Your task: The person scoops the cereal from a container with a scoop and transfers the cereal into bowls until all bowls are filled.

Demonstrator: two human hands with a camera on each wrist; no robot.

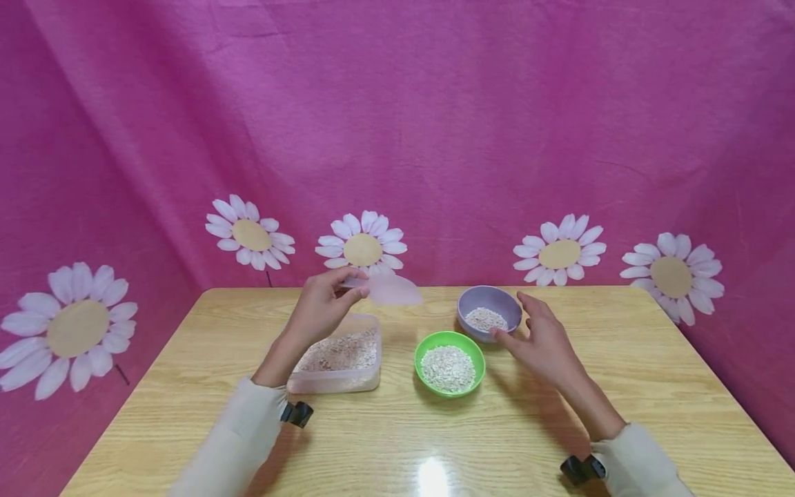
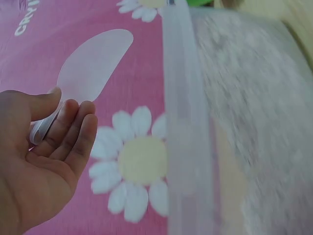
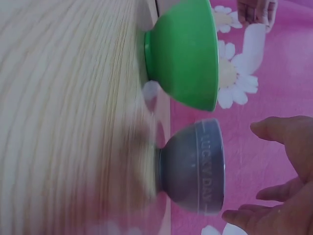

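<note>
Left hand (image 1: 319, 304) around translucent spoon (image 1: 391, 290).

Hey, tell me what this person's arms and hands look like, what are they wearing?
Both arms wear long cream sleeves, the left sleeve and right sleeve ending at the wrist. A small black device is strapped at each cuff, left and right. The left hand and right hand are bare, with no gloves; no rings show.
</note>
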